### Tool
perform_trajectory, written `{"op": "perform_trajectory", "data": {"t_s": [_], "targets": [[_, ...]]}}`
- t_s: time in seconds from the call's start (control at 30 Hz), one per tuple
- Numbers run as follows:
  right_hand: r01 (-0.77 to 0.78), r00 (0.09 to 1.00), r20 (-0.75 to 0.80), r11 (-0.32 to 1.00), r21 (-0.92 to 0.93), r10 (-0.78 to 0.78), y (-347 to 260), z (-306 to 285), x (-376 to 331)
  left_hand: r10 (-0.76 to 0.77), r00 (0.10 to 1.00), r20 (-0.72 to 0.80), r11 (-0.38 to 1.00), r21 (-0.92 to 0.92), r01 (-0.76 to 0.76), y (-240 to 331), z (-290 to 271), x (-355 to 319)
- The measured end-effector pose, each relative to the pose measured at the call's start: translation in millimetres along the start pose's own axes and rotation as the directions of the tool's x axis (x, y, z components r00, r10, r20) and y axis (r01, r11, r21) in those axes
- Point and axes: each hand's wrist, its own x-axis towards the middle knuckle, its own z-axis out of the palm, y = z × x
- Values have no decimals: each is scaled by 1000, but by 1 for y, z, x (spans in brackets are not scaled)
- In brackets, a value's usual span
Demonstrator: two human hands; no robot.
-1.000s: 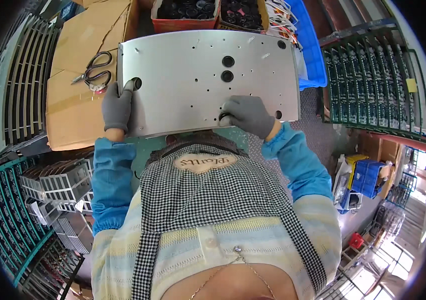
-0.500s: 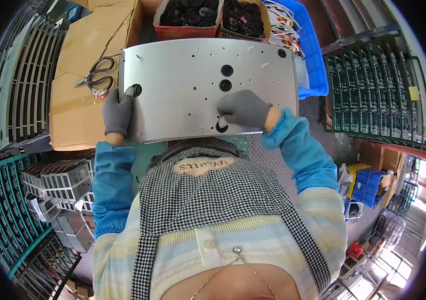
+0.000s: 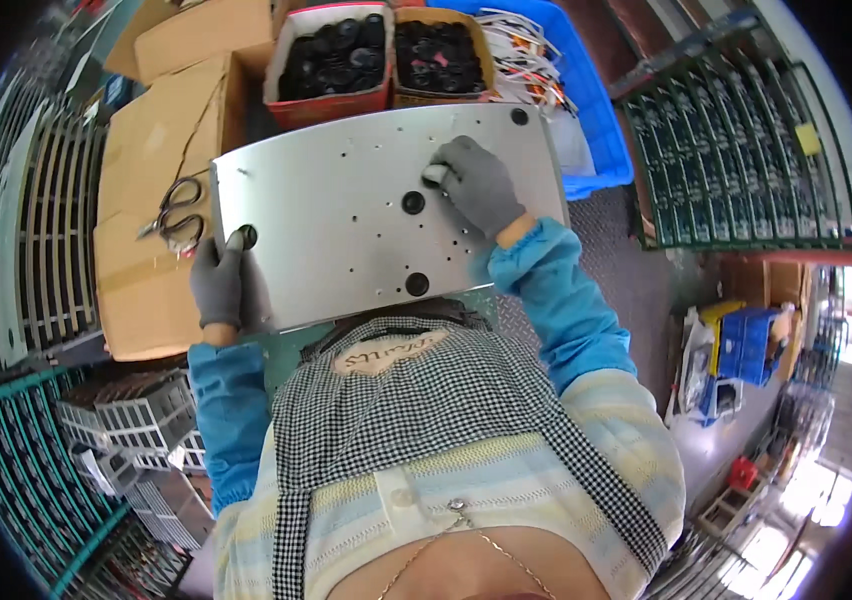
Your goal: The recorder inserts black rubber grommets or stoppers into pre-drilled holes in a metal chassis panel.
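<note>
A silver metal panel (image 3: 296, 215) with small holes lies across the work surface in front of me. My left hand (image 3: 217, 287), in a grey glove, grips its left edge, the thumb at a round black plug (image 3: 249, 236). My right hand (image 3: 483, 185), also gloved, is over the panel's upper right half. Its fingers are curled in and the thumb tip is low at the surface; whatever lies beneath is hidden. Other black plugs sit in the panel: a middle plug (image 3: 413, 203), a near-edge plug (image 3: 417, 284) and a far-corner plug (image 3: 519, 116).
Beyond the panel stand a red-rimmed box (image 3: 329, 106) and a cardboard box (image 3: 443, 99), both full of black round parts. A blue bin (image 3: 601, 150) holds white cables. Scissors (image 3: 178, 210) lie on a carton (image 3: 131, 290) at left. A circuit board rack (image 3: 736, 165) stands right.
My right hand has moved from the plug at the near edge to the panel's farther part. The left hand keeps its hold. The whole view has shifted, with the panel appearing lower and further left.
</note>
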Motion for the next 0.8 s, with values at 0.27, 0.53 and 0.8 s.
{"op": "perform_trajectory", "data": {"t_s": [0.27, 0.53, 0.8], "targets": [[-437, 890, -248, 869, -234, 381, 41, -61, -138, -77, 996, 37, 995, 71, 74, 10, -4, 2], [-477, 876, -275, 789, -386, 395, 4, -38, -160, -145, 986, 76, 989, -7, 146, 18, -2, -1], [-435, 900, -119, 858, -274, 419, 7, -58, -158, -150, 985, 89, 988, -30, 153, 20, -4, -3]]}}
